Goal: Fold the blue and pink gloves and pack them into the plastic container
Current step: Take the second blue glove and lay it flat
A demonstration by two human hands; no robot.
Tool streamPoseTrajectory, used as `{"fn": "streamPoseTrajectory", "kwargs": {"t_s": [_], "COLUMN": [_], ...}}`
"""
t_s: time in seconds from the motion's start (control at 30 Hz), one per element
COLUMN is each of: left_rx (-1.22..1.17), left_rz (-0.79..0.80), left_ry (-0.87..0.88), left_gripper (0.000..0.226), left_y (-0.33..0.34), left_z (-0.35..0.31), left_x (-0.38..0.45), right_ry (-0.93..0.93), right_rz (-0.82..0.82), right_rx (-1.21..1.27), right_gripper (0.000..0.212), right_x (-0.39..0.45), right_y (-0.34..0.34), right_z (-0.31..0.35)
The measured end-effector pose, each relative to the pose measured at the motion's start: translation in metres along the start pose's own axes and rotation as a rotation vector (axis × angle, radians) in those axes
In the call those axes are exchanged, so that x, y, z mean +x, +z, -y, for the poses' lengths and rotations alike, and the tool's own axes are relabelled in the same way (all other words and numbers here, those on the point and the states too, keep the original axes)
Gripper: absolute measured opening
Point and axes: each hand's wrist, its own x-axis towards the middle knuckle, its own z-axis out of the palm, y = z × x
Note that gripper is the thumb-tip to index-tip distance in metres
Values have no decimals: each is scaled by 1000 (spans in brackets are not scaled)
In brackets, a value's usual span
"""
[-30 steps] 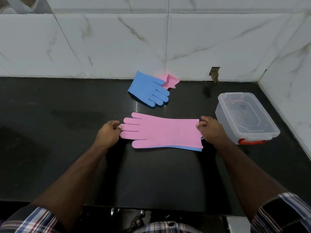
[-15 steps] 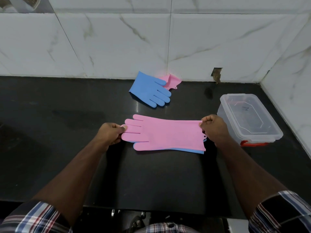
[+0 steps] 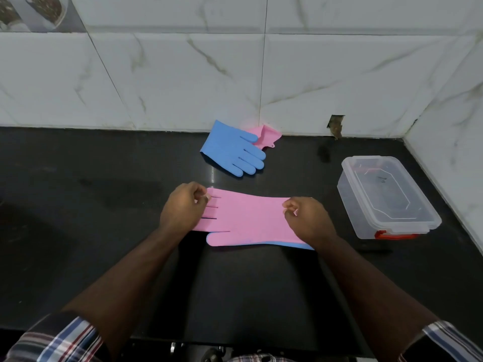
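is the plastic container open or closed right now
Closed. The clear lid sits flat on the plastic container, with the red latch at its near end.

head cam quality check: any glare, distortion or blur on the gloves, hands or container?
Head view: wide-angle bend curves the wall tiles and counter edge; a small glare streak sits on the black countertop by the blue glove; the clear plastic container shows thin highlights; the pink glove, left hand and right hand look sharp, shadows soft.
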Motion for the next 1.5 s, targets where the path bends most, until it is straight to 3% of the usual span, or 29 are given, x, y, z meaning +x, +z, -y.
{"fn": "streamPoseTrajectory", "kwargs": {"t_s": [0.33,0.63,0.8,0.93,1.07,1.17,1.27,1.37,1.4,1.43,1.5], "left_rx": [-30,-233,-442,-504,-263,-241,-335,-499,-418,-208,-90], "left_rz": [222,302,264,163,153,109,52,175,43,-142,-426], "left_ry": [-46,-187,-288,-378,-327,-280,-206,-96,-119,-100,-88], "left_gripper": [46,58,55,68,45,26,26,14,10,25,49], "left_y": [21,44,47,45,37,23,-12,-56,-46,-48,-57], "left_z": [-48,-55,-56,-60,-54,-61,-73,-102,-118,-122,-128], "left_x": [72,114,138,153,161,161,164,160,156,144,146], "right_ry": [126,155,184,32,-126,-61,60,137,142,133,103], "right_rz": [-29,73,93,154,370,241,96,-29,-77,-133,-225], "right_rx": [318,424,481,639,702,792,818,791,753,710,622], "right_gripper": [14,36,13,8,10,10,14,34,48,63,85], "right_x": [83,148,161,146,134,135,140,144,144,143,143], "right_y": [-10,4,22,36,37,25,15,7,3,-2,-10], "right_z": [38,60,72,93,101,94,76,63,60,56,47]}}
